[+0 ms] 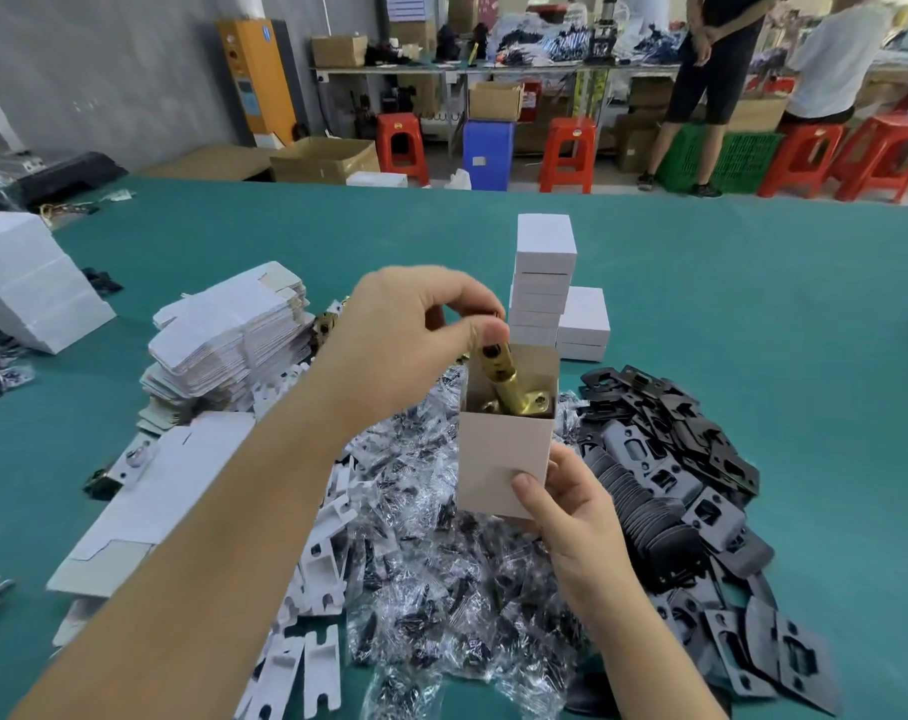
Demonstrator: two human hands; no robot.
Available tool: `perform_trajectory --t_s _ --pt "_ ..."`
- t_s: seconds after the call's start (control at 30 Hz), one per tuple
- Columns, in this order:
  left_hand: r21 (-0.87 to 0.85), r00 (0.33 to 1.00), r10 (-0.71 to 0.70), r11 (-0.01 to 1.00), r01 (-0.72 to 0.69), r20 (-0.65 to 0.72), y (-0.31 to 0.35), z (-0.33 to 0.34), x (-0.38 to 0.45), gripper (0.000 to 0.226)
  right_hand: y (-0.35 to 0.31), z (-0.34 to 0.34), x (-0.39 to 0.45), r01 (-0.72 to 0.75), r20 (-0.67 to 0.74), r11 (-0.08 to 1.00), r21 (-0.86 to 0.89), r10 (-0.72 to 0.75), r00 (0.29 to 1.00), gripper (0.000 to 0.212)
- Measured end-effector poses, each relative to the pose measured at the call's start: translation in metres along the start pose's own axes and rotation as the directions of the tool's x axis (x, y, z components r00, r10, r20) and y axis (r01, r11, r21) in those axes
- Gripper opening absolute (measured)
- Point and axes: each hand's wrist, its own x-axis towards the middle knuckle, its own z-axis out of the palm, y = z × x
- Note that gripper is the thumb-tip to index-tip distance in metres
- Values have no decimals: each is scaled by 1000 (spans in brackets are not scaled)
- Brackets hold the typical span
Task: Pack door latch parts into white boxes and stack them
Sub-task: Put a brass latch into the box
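1. While the right hand (571, 504) holds the open white cardboard box (503, 459) upright, its thumb presses on the front wall and the fingers curl behind.
2. The left hand (410, 345) pinches the top of a shiny brass door latch (511, 381) between thumb and curled fingers.
3. The latch stands tilted, its lower end inside the box.
4. Closed white boxes (545, 278) are stacked behind on the green table (753, 304).

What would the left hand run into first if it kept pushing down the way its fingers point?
Probably the open white box held by the right hand. The left hand pinches the brass latch, already partly inside, so the latch would likely bottom out there; depth inside is hidden.
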Motion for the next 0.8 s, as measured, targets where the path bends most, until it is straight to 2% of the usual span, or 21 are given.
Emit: perform_trajectory --t_s 0.17,0.33,0.5,0.6,0.8 --pt "73 994 5 997 -13 111 0 10 -5 4 -2 0 -1 -13 20 1000 22 13 1000 34" --pt "192 955 31 977 -91 294 7 22 -12 14 -6 1 -3 -32 70 998 51 28 997 42" --pt "199 950 64 971 -130 307 8 29 -15 11 -6 3 -3 -34 141 999 16 31 989 47" --pt "240 942 115 951 -197 316 10 32 -15 11 -4 2 -3 -67 168 996 59 56 984 55" --pt "279 926 119 933 -228 359 2 31 -17 15 -2 0 -1 -43 132 999 9 41 990 58"
